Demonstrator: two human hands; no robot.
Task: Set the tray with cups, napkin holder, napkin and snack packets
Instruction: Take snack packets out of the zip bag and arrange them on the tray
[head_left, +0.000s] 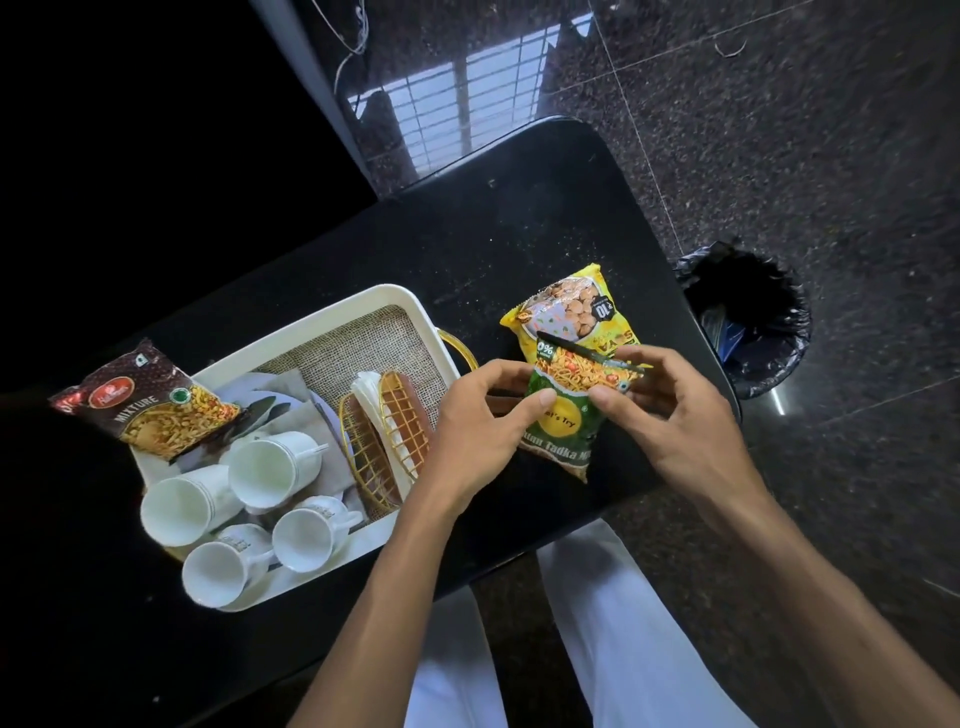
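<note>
1. Green snack packet (563, 415) sits right of centre in the frame, pinched at its upper part by both hands: the left grip (478, 421) grasps its left edge and the right grip (670, 410) its right edge.
2. Its top overlaps a yellow snack packet (566, 306) lying on the black bench (519, 218).
3. Just left, the cream tray (332, 317) holds a gold wire napkin holder (384, 441) with white napkins (366, 395), and four white cups (260, 470) with mouths turned to the lower left.
4. A maroon Mixture packet (150, 405) lies over the tray's left rim.
5. At the right edge, a lined bin (748, 322) stands on the floor.
</note>
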